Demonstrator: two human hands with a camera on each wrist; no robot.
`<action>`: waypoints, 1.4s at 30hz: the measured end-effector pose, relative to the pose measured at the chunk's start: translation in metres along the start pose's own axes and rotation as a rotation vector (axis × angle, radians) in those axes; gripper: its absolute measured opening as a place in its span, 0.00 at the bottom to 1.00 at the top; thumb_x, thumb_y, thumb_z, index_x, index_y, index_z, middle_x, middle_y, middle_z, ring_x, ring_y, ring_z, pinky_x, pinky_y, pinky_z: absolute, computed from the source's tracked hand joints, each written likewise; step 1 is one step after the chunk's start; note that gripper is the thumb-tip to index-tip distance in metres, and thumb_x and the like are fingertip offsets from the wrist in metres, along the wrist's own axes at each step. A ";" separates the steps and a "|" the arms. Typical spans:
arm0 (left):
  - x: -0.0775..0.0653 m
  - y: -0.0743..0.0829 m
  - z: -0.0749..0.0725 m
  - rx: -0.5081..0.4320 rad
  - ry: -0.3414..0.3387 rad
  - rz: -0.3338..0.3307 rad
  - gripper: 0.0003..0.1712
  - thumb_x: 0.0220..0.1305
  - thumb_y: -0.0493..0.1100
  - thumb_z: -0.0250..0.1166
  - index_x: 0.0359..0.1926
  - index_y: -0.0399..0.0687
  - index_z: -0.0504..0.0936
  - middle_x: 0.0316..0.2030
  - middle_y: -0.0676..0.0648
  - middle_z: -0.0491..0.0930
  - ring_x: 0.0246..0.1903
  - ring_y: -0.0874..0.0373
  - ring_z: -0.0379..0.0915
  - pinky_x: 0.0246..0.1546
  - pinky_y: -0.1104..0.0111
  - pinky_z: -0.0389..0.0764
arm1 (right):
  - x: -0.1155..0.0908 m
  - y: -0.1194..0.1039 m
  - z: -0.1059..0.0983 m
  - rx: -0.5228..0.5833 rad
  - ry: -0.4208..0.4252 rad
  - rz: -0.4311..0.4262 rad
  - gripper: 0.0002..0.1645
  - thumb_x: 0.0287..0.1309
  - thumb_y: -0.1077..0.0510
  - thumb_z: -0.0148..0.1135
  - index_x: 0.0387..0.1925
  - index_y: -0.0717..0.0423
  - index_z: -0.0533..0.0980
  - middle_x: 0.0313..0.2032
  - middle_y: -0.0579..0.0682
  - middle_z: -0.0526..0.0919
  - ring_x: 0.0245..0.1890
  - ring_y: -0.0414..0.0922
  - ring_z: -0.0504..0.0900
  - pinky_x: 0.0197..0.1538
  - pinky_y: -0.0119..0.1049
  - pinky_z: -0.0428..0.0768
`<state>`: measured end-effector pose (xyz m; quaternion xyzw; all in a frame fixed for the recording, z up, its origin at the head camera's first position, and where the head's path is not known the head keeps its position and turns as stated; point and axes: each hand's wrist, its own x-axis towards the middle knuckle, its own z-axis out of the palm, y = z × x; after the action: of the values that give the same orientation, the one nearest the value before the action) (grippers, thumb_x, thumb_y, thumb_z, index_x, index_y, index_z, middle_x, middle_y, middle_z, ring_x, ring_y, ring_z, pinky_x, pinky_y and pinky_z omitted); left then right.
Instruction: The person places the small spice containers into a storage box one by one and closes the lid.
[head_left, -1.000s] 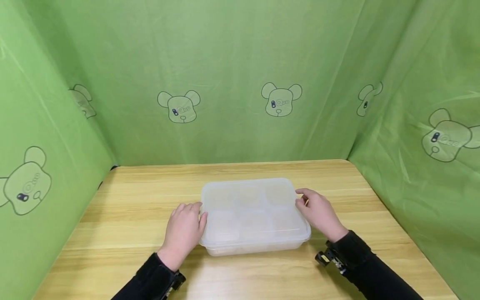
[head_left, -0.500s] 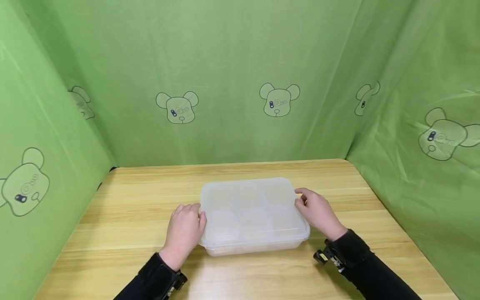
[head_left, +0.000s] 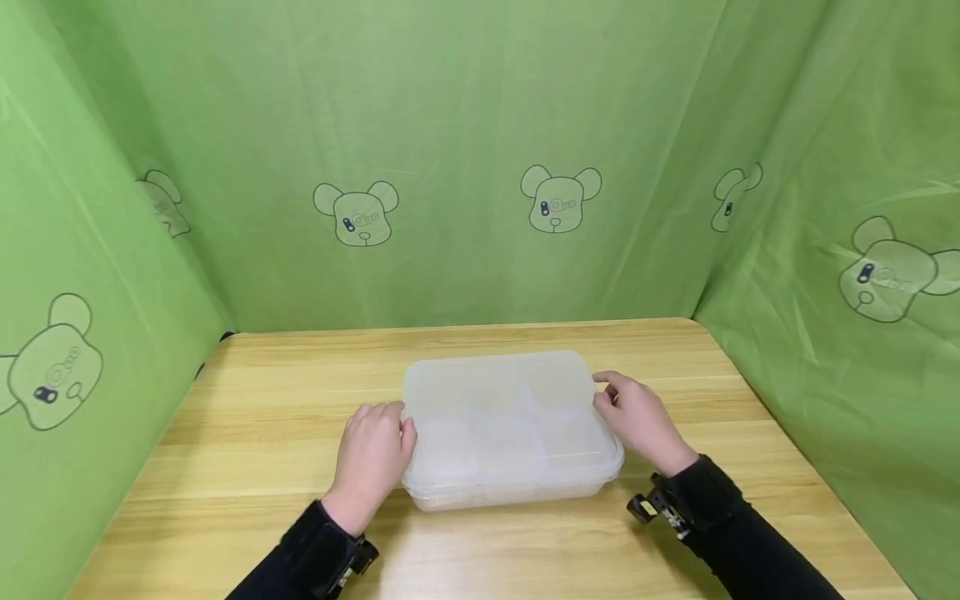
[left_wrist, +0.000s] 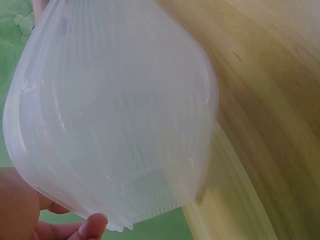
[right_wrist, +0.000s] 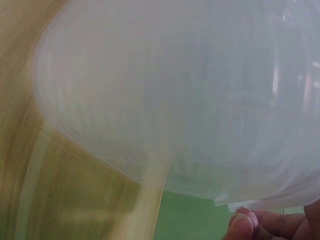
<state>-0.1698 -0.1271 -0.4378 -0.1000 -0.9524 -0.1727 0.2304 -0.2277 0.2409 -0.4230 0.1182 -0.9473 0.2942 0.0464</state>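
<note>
A translucent white plastic food container (head_left: 517, 497) sits on the wooden table, with a frosted lid (head_left: 495, 400) over it. Through the lid, several compartments show faintly. My left hand (head_left: 370, 457) grips the lid's left edge, thumb at the near side of the fingers. At the opposite edge my right hand (head_left: 643, 423) pinches the rim between thumb and fingers. In the right wrist view, the right thumb and fingers (right_wrist: 240, 226) meet at a small tab of the rim. The left wrist view shows the container's side wall (left_wrist: 115, 110) close up. The container's contents cannot be made out.
The wooden table (head_left: 247, 400) extends around the container on all sides. Green cloth walls (head_left: 465, 267) with printed bear heads enclose its back, left and right. Both wrists carry black straps with small cameras (head_left: 652, 507).
The lid's far edge has risen slightly, and the compartments under it look fainter. Both hands have moved up a little with it. The container has stayed in place.
</note>
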 end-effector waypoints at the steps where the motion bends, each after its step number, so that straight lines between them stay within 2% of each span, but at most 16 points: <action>1: 0.000 0.000 0.000 0.001 -0.001 -0.002 0.10 0.64 0.39 0.65 0.36 0.34 0.84 0.31 0.42 0.85 0.32 0.47 0.77 0.39 0.58 0.77 | 0.000 0.000 0.000 0.000 0.000 0.000 0.23 0.69 0.61 0.51 0.61 0.71 0.72 0.28 0.50 0.77 0.18 0.42 0.67 0.22 0.34 0.64; 20: -0.001 0.000 0.001 0.010 -0.024 -0.015 0.12 0.65 0.40 0.64 0.41 0.33 0.84 0.34 0.41 0.85 0.34 0.47 0.77 0.39 0.58 0.77 | 0.002 0.006 0.008 -0.002 0.000 0.020 0.23 0.69 0.61 0.51 0.61 0.70 0.72 0.28 0.50 0.77 0.17 0.42 0.66 0.22 0.34 0.64; 29: 0.000 -0.003 -0.002 -0.019 -0.043 -0.074 0.18 0.68 0.45 0.63 0.49 0.34 0.83 0.38 0.41 0.82 0.39 0.47 0.74 0.42 0.57 0.76 | 0.002 0.004 0.006 0.035 0.050 0.060 0.24 0.75 0.55 0.45 0.61 0.67 0.74 0.39 0.58 0.80 0.22 0.45 0.70 0.27 0.38 0.70; 42: -0.002 -0.003 -0.003 -0.020 -0.067 -0.093 0.19 0.69 0.47 0.63 0.50 0.35 0.84 0.39 0.41 0.83 0.39 0.46 0.75 0.41 0.56 0.76 | 0.000 0.002 0.005 0.015 0.022 0.074 0.23 0.73 0.56 0.50 0.60 0.67 0.74 0.37 0.57 0.80 0.22 0.44 0.70 0.25 0.37 0.69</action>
<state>-0.1676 -0.1310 -0.4372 -0.0638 -0.9614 -0.1893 0.1891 -0.2287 0.2397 -0.4285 0.0800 -0.9481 0.3043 0.0451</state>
